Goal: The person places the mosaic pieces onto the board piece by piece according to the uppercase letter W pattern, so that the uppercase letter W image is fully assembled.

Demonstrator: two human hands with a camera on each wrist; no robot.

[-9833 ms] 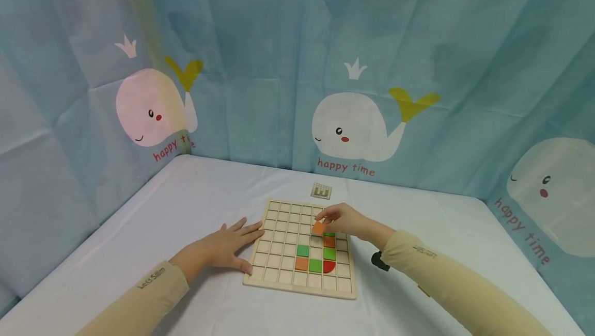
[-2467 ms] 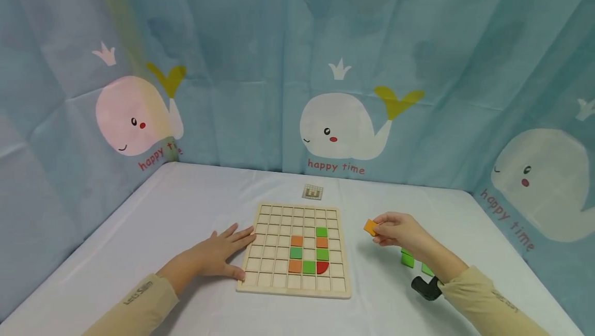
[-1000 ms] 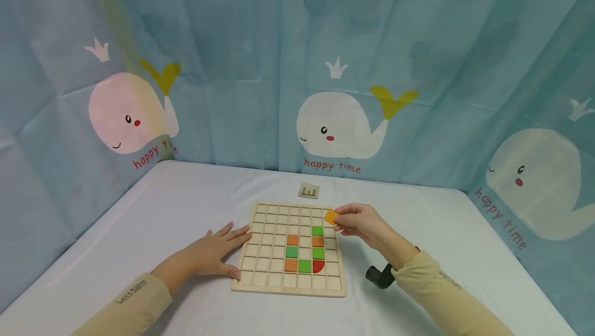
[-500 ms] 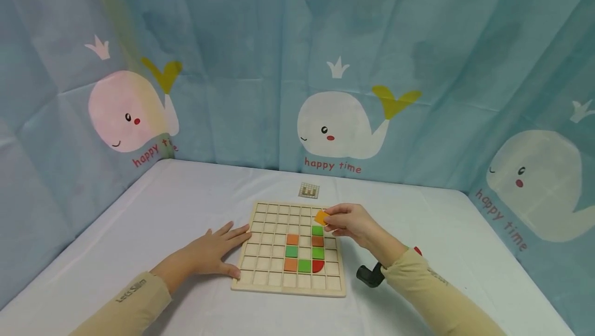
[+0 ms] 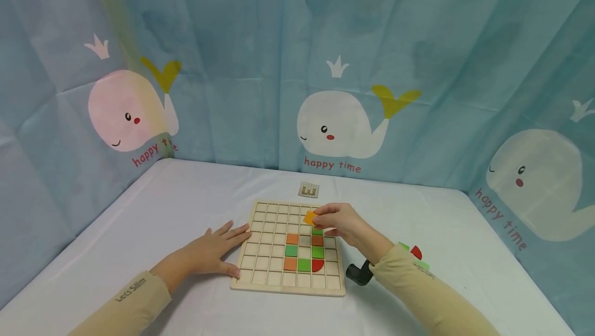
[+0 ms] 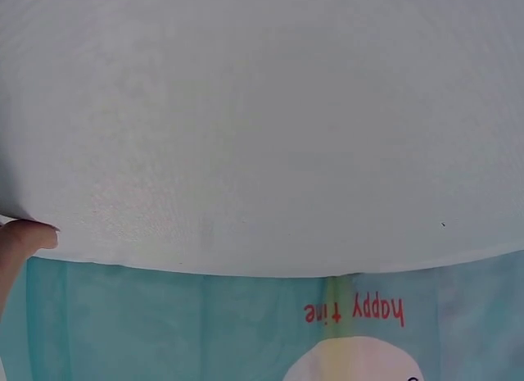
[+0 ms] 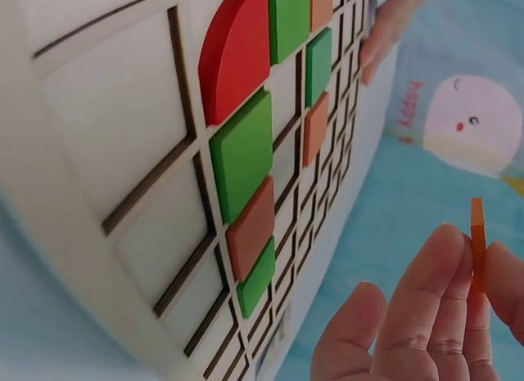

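On my feed the right hand [image 5: 341,221], nearer than the splayed left hand [image 5: 210,251], pinches the yellow-orange tile [image 5: 309,218] over the board [image 5: 288,290], just beyond the farthest green tile [image 5: 317,231]

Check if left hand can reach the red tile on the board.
Likely yes: the left hand grips nothing, and only bare cells and low tiles separate it from the red tile; the right hand is farther back.
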